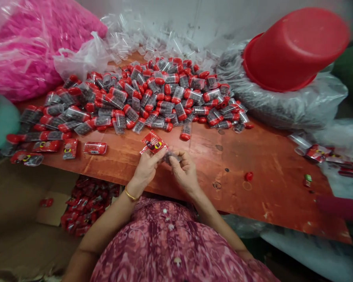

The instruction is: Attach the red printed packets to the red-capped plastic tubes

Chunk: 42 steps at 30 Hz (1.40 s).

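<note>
My left hand (147, 166) pinches a red printed wrapper (153, 143) just above the near edge of the reddish wooden table (267, 184). Beside it, my right hand (184, 169) is closed on a small clear tube with dark contents (170, 157), and the fingertips of both hands nearly meet. A big heap of clear tubes with red caps (141, 100) lies across the table behind my hands. A gold bangle circles my left wrist.
An upturned red basin (294, 49) rests on a clear bag of dark pieces (282, 103) at the right. A pink bag (32, 43) sits far left. Wrapped tubes (70, 148) line the left edge. Below the table a cardboard box holds red packets (85, 205). A loose red cap (248, 176) lies right.
</note>
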Each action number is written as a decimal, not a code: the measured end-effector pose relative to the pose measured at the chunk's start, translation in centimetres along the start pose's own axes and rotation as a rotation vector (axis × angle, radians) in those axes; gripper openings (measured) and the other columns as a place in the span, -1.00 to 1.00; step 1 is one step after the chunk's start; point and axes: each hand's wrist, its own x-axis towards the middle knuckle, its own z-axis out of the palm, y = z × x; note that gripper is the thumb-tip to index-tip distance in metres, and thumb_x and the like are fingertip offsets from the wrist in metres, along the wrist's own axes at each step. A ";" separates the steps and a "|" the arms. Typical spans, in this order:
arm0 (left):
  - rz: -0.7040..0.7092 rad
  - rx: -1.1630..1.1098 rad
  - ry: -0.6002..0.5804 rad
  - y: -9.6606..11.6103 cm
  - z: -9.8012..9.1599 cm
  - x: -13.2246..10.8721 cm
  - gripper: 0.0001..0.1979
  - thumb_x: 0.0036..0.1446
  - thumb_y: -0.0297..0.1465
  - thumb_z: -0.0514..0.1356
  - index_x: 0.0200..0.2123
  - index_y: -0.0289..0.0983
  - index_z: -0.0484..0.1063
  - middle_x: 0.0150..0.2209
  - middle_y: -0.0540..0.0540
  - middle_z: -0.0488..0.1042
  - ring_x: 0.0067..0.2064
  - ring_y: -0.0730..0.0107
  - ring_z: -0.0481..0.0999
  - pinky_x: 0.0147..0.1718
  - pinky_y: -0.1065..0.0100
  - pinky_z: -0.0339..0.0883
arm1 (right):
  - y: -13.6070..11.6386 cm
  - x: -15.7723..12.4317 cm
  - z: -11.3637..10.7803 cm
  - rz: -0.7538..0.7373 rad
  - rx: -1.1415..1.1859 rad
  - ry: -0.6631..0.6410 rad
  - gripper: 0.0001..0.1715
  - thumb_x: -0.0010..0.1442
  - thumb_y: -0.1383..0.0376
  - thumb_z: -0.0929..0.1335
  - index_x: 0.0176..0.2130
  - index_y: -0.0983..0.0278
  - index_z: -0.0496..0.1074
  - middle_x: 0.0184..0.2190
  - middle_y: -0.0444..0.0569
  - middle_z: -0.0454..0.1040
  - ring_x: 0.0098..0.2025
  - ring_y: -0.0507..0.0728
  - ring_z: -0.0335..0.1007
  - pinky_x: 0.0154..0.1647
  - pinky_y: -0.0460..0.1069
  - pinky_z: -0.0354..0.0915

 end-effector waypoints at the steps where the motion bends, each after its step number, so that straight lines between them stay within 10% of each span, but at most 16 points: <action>1: 0.006 0.000 -0.013 0.0 0.0 -0.1 -0.67 -0.26 -0.25 0.41 -0.40 -0.31 0.51 -0.40 -0.06 0.57 -0.30 0.36 0.54 -0.25 0.38 0.34 | -0.1 0.0 0.1 0.003 0.003 0.009 -0.77 0.10 0.11 0.31 -0.32 0.21 0.27 -0.47 -0.18 0.35 -0.49 -0.01 0.26 -0.42 -0.07 0.29; 16: 0.077 0.011 0.014 -2.3 -0.1 -0.3 -0.59 -0.21 -0.10 0.35 -0.37 -0.30 0.55 -0.37 -0.08 0.58 -0.22 0.31 0.54 -0.13 0.32 0.35 | -0.4 -0.2 0.9 0.035 0.066 0.174 -0.79 0.09 0.15 0.33 -0.37 0.23 0.28 -0.47 -0.17 0.36 -0.47 -0.01 0.29 -0.42 -0.08 0.29; 35: -0.013 -0.055 0.023 1.0 -1.2 -0.3 -0.72 -0.28 -0.33 0.39 -0.45 -0.36 0.49 -0.42 -0.09 0.57 -0.38 0.41 0.49 -0.40 0.43 0.32 | -1.2 0.1 0.2 0.117 0.271 -0.286 -0.63 0.01 0.06 0.42 -0.24 0.21 0.37 -0.44 -0.18 0.45 -0.56 -0.05 0.34 -0.51 -0.11 0.34; 42: -0.063 -0.100 0.033 -0.9 -0.7 -1.0 -0.64 -0.29 -0.20 0.41 -0.47 -0.33 0.46 -0.49 -0.01 0.50 -0.45 0.47 0.44 -0.52 0.47 0.25 | -0.1 0.6 0.4 0.088 0.201 -0.111 -0.61 -0.14 0.10 0.49 -0.51 0.24 0.27 -0.60 -0.24 0.36 -0.62 -0.04 0.28 -0.57 -0.11 0.27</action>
